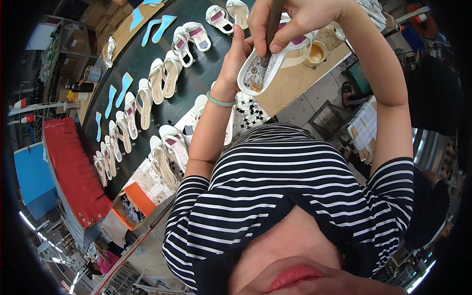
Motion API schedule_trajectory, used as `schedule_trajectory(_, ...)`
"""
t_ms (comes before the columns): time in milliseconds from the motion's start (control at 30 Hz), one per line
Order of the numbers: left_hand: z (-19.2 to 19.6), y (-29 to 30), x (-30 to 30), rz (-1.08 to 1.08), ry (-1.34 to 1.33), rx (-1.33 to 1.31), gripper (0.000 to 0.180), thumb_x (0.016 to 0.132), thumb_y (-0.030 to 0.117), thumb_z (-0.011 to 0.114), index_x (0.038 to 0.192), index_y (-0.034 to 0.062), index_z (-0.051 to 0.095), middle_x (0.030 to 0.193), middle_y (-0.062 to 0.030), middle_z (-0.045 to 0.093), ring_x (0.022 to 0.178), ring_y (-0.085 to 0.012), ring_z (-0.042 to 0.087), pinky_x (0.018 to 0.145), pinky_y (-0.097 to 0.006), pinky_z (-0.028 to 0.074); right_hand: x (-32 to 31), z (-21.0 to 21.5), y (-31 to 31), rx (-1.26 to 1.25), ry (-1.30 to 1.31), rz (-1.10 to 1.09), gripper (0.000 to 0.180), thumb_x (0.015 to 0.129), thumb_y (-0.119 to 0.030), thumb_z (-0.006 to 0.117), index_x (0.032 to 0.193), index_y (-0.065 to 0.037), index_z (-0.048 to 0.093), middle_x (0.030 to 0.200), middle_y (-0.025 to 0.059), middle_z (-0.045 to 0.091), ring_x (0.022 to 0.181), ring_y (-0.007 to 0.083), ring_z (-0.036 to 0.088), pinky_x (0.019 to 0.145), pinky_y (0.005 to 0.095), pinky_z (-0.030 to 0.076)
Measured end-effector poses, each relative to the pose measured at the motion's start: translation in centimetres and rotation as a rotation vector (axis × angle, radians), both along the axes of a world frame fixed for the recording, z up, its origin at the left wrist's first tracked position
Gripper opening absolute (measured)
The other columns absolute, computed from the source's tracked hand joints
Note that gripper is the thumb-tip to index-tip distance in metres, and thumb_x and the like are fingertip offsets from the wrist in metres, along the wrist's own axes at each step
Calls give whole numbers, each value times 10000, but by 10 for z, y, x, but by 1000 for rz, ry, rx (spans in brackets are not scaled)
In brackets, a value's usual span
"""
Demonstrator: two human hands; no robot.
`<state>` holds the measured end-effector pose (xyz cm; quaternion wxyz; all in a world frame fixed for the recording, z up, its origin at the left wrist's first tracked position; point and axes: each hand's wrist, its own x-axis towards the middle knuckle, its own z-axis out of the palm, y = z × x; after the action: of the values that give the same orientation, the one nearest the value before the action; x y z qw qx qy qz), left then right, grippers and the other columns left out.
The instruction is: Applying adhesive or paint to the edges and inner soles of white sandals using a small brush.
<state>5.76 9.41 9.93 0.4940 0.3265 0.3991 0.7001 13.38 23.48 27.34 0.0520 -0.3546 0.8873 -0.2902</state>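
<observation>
My left hand [236, 60], with a pale green bangle at its wrist, is wrapped round the side of a white sandal [241, 82] and holds it up. In my right hand [297, 22] a dark-handled brush [274, 27] is pinched between thumb and fingers. The brush tip reaches down onto the sandal's bare footbed, which looks speckled, with a brownish wet patch near the heel end. The sandal's strap end is partly hidden behind my right hand. Close by on the right stands a small pot of yellowish glue-like stuff [316, 53].
Pairs of white sandals [163, 81] line the dark green worktop [147, 54], with light blue insole pieces [124, 90] beyond them. Brown board [282, 91] lies below the held sandal, beside black-and-white scraps [250, 112]. An orange box [133, 204] sits at the worktop's near left.
</observation>
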Motion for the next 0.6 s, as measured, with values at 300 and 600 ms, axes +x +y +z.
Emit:
schedule_trajectory(300, 8, -3, 6, -38, -95, -28, 922, 909, 716, 191, 1278, -78, 478, 1119, -148, 630, 967, -183, 631, 846, -269, 499, 1, -16, 12, -257, -368, -198, 187, 737, -9, 698, 917, -39, 734, 900, 75, 700, 747, 139, 628, 612, 243, 498)
schedule_trajectory(600, 5, -9, 3, -166, -273, -112, 918, 917, 699, 197, 1329, -91, 416, 1196, -181, 599, 1055, -216, 616, 918, -299, 484, 8, -9, 26, -125, -96, -6, 186, 754, -7, 707, 940, 2, 719, 896, 103, 706, 809, 164, 652, 740, 256, 511)
